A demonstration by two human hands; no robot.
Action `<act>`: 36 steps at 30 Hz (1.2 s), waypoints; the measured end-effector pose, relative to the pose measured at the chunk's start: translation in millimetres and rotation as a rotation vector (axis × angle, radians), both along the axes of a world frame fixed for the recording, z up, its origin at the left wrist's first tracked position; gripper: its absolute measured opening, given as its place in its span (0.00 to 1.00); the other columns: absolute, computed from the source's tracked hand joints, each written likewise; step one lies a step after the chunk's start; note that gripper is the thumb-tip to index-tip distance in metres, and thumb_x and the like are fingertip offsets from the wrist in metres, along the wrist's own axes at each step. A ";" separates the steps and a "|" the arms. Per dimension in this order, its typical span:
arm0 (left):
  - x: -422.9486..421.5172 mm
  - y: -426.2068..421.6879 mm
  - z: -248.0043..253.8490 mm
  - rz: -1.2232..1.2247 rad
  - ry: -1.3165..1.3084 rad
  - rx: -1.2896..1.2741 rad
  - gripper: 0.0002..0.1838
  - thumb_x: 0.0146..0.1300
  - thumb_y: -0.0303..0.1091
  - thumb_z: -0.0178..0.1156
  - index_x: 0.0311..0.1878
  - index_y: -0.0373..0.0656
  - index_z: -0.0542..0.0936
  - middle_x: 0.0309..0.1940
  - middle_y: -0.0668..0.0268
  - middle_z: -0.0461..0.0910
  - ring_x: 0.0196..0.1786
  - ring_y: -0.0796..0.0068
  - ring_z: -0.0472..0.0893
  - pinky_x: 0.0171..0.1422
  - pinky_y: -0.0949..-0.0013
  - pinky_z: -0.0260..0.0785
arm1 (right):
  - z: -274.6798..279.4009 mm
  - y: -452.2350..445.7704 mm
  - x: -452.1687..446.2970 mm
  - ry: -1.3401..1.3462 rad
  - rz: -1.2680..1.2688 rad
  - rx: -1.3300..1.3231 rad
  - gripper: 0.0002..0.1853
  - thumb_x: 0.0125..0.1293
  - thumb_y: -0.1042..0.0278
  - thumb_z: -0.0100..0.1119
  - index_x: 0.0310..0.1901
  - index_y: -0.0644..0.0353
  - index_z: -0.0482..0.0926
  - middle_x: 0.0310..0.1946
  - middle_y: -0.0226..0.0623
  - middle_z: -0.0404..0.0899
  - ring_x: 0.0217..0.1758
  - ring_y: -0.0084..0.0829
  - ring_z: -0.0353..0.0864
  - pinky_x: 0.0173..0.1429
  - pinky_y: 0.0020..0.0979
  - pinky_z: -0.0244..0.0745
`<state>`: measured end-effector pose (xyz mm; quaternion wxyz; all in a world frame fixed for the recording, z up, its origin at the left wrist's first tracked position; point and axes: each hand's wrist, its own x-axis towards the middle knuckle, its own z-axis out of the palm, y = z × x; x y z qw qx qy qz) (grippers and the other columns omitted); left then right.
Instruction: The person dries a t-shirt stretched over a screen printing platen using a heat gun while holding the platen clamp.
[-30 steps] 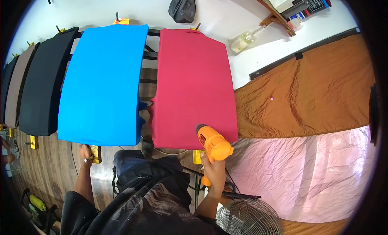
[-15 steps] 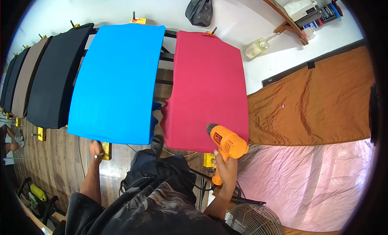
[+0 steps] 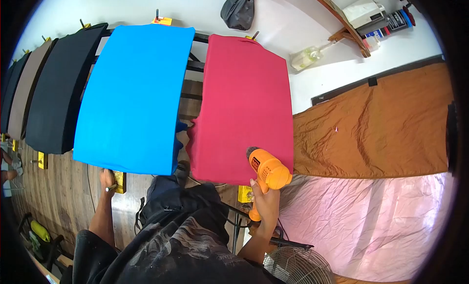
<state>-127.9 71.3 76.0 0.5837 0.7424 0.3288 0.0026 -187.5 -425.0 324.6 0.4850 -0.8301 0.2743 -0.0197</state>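
Note:
My right hand (image 3: 266,202) is wrapped round the handle of an orange heat gun (image 3: 267,170). Its dark nozzle points up and left, over the lower part of a pink-red fabric-covered panel (image 3: 246,103). To the left lies a bright blue fabric-covered panel (image 3: 132,98). My left hand (image 3: 107,179) is closed at the blue panel's near edge, beside a yellow block (image 3: 119,182). The panel's edge partly hides those fingers, and what they grip cannot be made out.
Black (image 3: 61,96) and brown panels (image 3: 29,93) stand in a row farther left. A fan (image 3: 298,267) is close by my right arm. Orange-brown cloth (image 3: 381,123) and pinkish sheeting (image 3: 361,225) spread at right. Another person's leg (image 3: 9,175) shows at far left.
The view has shifted slightly, so the panels sit a little farther left in it. Both hands keep nearly the same places against the panels, and the heat gun stays in my right hand.

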 end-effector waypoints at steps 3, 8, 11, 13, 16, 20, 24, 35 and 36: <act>3.9 -5.5 16.9 0.019 0.042 -0.012 0.29 0.69 0.53 0.46 0.37 0.27 0.75 0.29 0.61 0.75 0.33 0.73 0.69 0.38 0.62 0.62 | 3.4 1.0 1.1 0.009 -0.042 0.121 0.11 0.61 0.71 0.63 0.40 0.69 0.75 0.29 0.36 0.78 0.28 0.28 0.77 0.35 0.30 0.71; 2.2 3.0 0.4 0.019 0.097 0.034 0.29 0.68 0.51 0.45 0.36 0.25 0.74 0.29 0.59 0.74 0.33 0.70 0.69 0.38 0.61 0.62 | -0.6 -1.7 8.3 -0.003 -0.045 0.074 0.11 0.63 0.70 0.63 0.43 0.65 0.74 0.28 0.30 0.75 0.25 0.18 0.74 0.28 0.22 0.71; 5.1 -6.8 7.6 0.099 0.094 0.057 0.30 0.68 0.50 0.43 0.36 0.24 0.73 0.26 0.58 0.73 0.30 0.69 0.67 0.37 0.59 0.61 | -4.5 -4.8 12.8 -0.020 -0.027 0.029 0.11 0.63 0.70 0.62 0.42 0.66 0.74 0.27 0.32 0.75 0.24 0.20 0.74 0.28 0.24 0.71; -1.2 6.2 -11.0 0.030 0.044 -0.006 0.29 0.68 0.50 0.44 0.34 0.24 0.73 0.25 0.57 0.73 0.30 0.69 0.67 0.37 0.59 0.61 | -1.3 -5.7 14.3 -0.037 -0.034 0.016 0.11 0.63 0.70 0.61 0.42 0.67 0.74 0.26 0.33 0.75 0.24 0.21 0.74 0.28 0.24 0.72; -7.3 20.2 -30.0 -0.043 -0.026 -0.011 0.28 0.68 0.49 0.45 0.31 0.26 0.72 0.23 0.57 0.72 0.29 0.70 0.67 0.36 0.59 0.61 | 8.0 0.3 21.3 -0.043 -0.087 0.084 0.11 0.63 0.71 0.61 0.42 0.67 0.73 0.26 0.32 0.74 0.24 0.20 0.73 0.25 0.23 0.72; -6.2 24.7 -35.3 -0.089 -0.045 0.127 0.27 0.69 0.48 0.45 0.31 0.26 0.72 0.24 0.58 0.73 0.30 0.72 0.67 0.36 0.60 0.61 | 5.1 0.8 23.2 -0.055 -0.135 0.069 0.10 0.63 0.71 0.61 0.42 0.67 0.73 0.27 0.32 0.74 0.24 0.19 0.73 0.25 0.22 0.72; -3.2 13.0 -12.5 -0.123 -0.053 -0.038 0.24 0.71 0.49 0.42 0.38 0.34 0.74 0.29 0.65 0.73 0.32 0.74 0.69 0.38 0.65 0.62 | 8.2 -1.5 27.3 -0.123 -0.183 0.035 0.10 0.64 0.71 0.61 0.42 0.67 0.73 0.27 0.31 0.75 0.24 0.18 0.73 0.27 0.22 0.71; -12.8 17.4 -5.3 -0.046 0.156 -0.006 0.32 0.70 0.55 0.45 0.52 0.27 0.70 0.41 0.56 0.76 0.43 0.67 0.73 0.49 0.63 0.65 | 38.2 -3.1 40.6 0.069 -0.131 0.128 0.09 0.65 0.72 0.61 0.42 0.65 0.74 0.27 0.29 0.74 0.24 0.17 0.72 0.27 0.20 0.68; -11.9 14.7 -0.2 -0.046 0.153 -0.005 0.32 0.70 0.55 0.44 0.52 0.27 0.70 0.41 0.56 0.76 0.43 0.67 0.74 0.49 0.63 0.65 | 34.1 -3.4 39.7 0.058 -0.107 0.120 0.09 0.65 0.72 0.61 0.42 0.65 0.74 0.27 0.29 0.74 0.25 0.17 0.73 0.27 0.21 0.68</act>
